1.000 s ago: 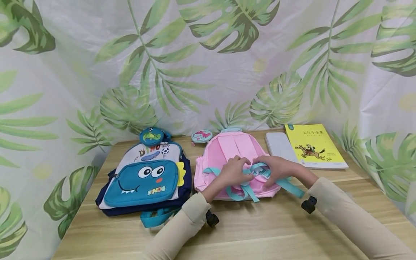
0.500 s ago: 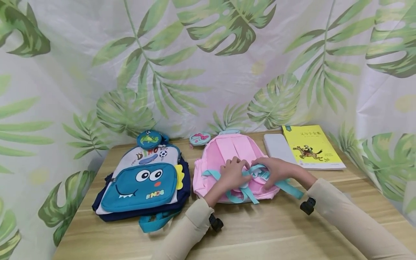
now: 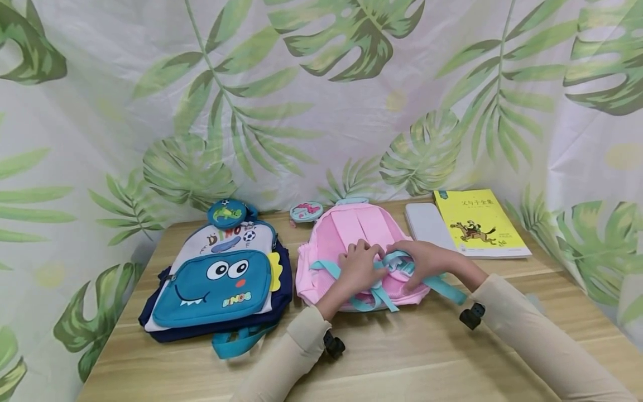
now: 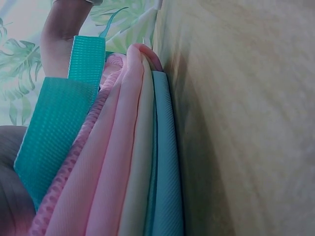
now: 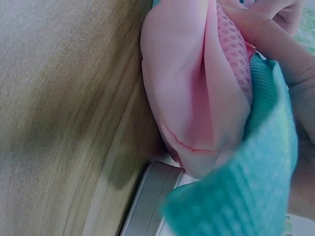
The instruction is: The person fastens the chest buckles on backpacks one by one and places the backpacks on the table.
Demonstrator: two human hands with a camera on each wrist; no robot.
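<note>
A pink backpack (image 3: 331,231) lies with its padded back and straps upward on the wooden table. My left hand (image 3: 359,272) bends over its lower middle, thumb and fingers pinching a teal strap (image 3: 378,276). Facing it, my right hand (image 3: 429,261) holds a bunched loop of teal webbing (image 3: 399,261) between thumb and fingers. One teal strap end (image 3: 450,290) hangs out under the right wrist. In the left wrist view, teal webbing (image 4: 56,132) stands above the pink bag's edge (image 4: 115,157). The right wrist view shows the thumb (image 5: 275,42) along the mesh panel (image 5: 234,49).
On the left lies a blue and white dinosaur backpack (image 3: 213,290) with a round dinosaur pouch (image 3: 227,214) at its top. A small round pink and teal pouch (image 3: 305,212) is behind. At right are a pale flat case (image 3: 426,223) and a yellow book (image 3: 482,223).
The head view has shifted slightly, moving the whole scene a little left. Both hands stay on the teal straps, the left one with only a small shift of its fingers.
</note>
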